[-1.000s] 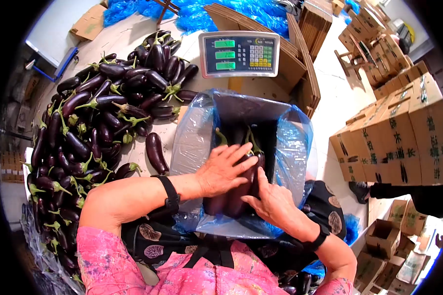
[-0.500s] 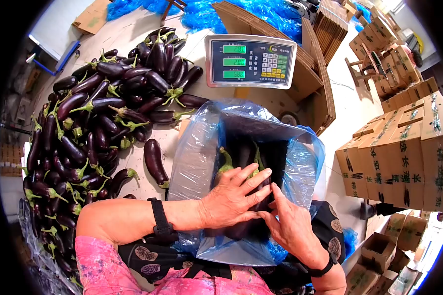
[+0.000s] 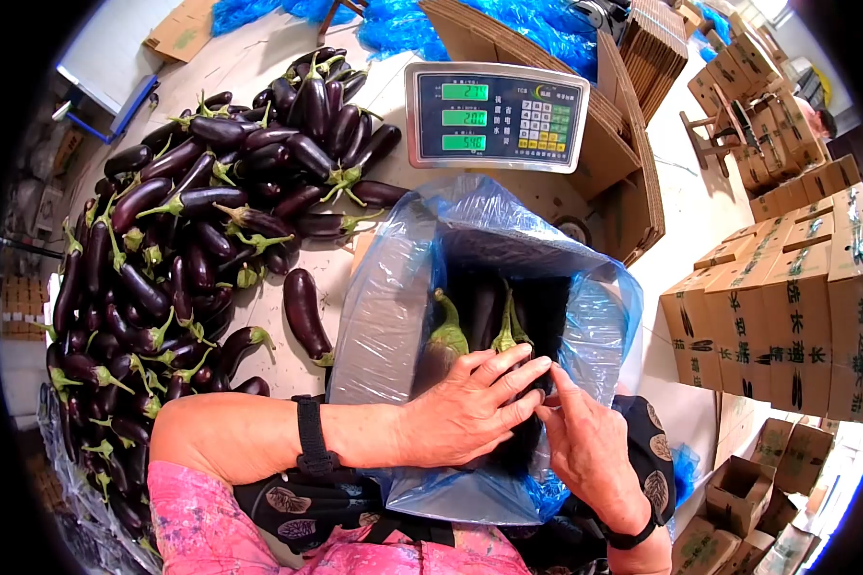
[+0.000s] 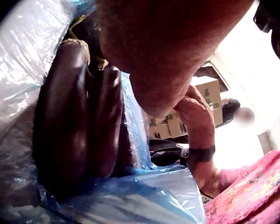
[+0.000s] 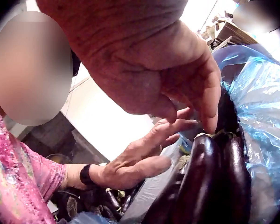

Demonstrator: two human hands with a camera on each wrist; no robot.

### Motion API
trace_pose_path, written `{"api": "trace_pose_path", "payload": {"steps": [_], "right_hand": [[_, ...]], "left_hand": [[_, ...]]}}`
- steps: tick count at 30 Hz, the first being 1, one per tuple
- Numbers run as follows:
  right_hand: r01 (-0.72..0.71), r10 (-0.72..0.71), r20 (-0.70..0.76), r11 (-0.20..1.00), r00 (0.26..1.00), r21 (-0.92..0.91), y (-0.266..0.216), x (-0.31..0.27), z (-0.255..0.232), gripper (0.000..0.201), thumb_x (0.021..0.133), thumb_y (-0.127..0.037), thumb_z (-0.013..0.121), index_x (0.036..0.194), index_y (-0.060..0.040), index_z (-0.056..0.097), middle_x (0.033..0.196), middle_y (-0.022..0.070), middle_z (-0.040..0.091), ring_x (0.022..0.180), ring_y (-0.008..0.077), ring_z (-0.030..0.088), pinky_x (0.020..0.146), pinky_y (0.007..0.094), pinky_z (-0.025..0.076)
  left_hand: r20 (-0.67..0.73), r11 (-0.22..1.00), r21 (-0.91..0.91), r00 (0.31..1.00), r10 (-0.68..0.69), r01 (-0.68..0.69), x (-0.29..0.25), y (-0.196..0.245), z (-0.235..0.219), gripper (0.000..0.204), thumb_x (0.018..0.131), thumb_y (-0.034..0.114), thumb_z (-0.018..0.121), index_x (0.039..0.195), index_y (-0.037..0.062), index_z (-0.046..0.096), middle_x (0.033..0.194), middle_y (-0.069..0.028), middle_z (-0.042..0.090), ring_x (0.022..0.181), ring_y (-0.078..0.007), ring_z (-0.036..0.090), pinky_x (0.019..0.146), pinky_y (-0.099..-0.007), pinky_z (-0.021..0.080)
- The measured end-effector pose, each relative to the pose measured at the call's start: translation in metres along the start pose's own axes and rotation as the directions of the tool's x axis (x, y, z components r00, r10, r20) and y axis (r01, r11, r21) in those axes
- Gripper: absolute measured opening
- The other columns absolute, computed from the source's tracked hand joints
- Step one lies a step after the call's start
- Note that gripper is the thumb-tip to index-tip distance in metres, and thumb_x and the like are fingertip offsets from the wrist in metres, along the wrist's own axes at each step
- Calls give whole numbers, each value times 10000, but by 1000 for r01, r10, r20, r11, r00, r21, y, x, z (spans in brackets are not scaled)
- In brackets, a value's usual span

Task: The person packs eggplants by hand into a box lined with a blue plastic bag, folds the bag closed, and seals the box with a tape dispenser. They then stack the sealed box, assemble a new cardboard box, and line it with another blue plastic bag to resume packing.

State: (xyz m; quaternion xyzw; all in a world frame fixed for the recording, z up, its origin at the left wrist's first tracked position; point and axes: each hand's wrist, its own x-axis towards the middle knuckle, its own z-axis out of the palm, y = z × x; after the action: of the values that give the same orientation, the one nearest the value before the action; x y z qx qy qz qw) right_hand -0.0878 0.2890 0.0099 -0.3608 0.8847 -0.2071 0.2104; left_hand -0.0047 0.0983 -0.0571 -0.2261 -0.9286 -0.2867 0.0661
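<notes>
Standing upright in the box [image 3: 537,251] lined with the blue plastic bag [image 3: 384,287], dark purple eggplants [image 3: 484,316], green stems up, packed side by side just below the scale [image 3: 496,115]. Pressed flat across their near ends by the left hand [image 3: 470,407], fingers straight and spread, pointing toward the right, palm down on the glossy skins. Left forearm laid level across the bag's near edge, a black strap [image 3: 309,433] round the wrist. Met at the fingertips by the right hand [image 3: 590,446], coming up from the lower right, fingers extended and loosely together, tips touching the eggplant tops beside the left hand's fingers; nothing clasped by either hand. Seen from the right wrist view: thumb and fingers of the right hand [image 5: 196,93] hanging relaxed just above two shiny eggplants [image 5: 214,177], the left hand [image 5: 140,158] lying open beyond them. Seen from the left wrist view: eggplants [image 4: 79,121] lying snug against the crinkled bag [image 4: 144,196], right forearm with a dark wristband [image 4: 199,153] behind.

Piled to the left of the box, a large heap of loose eggplants [image 3: 163,249] on the pale table [image 3: 259,67], one single eggplant [image 3: 302,311] lying apart, near the bag. Stacked to the right, printed cartons [image 3: 796,307]; farther back, flat cardboard [image 3: 633,125] and more blue plastic [image 3: 508,19].
</notes>
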Motion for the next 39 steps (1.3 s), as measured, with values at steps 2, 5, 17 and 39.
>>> {"api": "trace_pose_path", "payload": {"steps": [2,5,17,39], "right_hand": [[-12,12,-5,1000,1000,-17,2,0,-2,490,921,-44,619,1388,16,483,946,195,711,828,399,687,705,439,544],[-96,96,-1,995,995,-30,4,2,-6,426,924,-39,595,1345,-7,534,984,200,703,866,402,681,721,454,537],[81,-80,-197,997,977,0,53,39,22,292,929,-90,579,1198,22,590,976,260,642,887,472,617,758,526,497],[15,-14,74,1000,997,-8,38,73,65,369,907,-296,655,1041,14,505,1028,280,619,972,424,614,803,499,485]], "left_hand": [[28,999,12,999,35,-35,-1,-1,2,535,826,237,656,1308,29,552,1522,-193,397,1420,-358,355,1115,-496,305],[126,996,21,988,89,-92,-3,-2,-3,476,849,176,587,1300,26,546,1488,-188,436,1391,-351,393,1113,-493,321],[165,812,383,898,408,-440,20,-15,-2,184,814,224,594,976,135,598,1102,-70,605,1256,-296,517,1124,-473,353],[390,84,-822,663,-639,563,-19,-25,-85,553,948,322,596,1379,1,465,1168,-82,574,1033,-131,551,862,-279,482]]}}
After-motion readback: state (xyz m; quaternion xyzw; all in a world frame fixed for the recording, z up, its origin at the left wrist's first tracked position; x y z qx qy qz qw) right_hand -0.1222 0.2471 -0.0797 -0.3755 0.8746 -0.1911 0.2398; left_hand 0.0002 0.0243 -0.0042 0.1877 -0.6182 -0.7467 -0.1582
